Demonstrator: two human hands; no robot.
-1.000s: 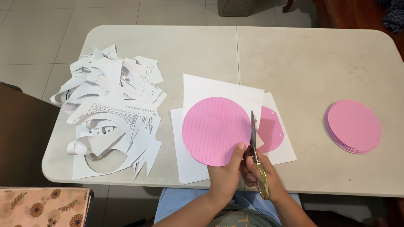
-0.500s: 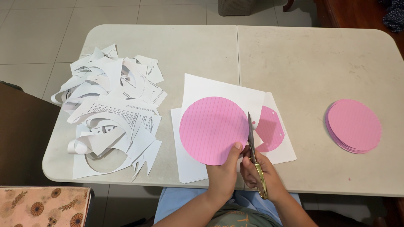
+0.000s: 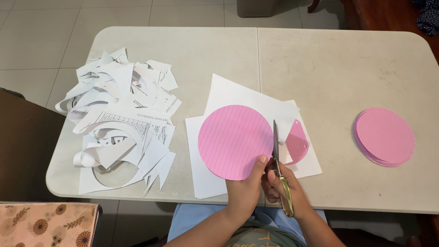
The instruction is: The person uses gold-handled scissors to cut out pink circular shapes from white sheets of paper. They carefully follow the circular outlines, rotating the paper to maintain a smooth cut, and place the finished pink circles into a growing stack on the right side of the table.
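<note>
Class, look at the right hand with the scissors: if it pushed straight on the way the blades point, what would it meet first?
Probably the white paper curling over the pink disc; the right hand aims its scissors up the disc's edge.

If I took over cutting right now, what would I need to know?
Left hand pinches the lower edge of the pink circle lying on white paper. Right hand holds the scissors, blades up along the circle's right edge. A pile of finished pink circles sits to the right; white scraps lie to the left. The cut around the circle is only partly done.
</note>
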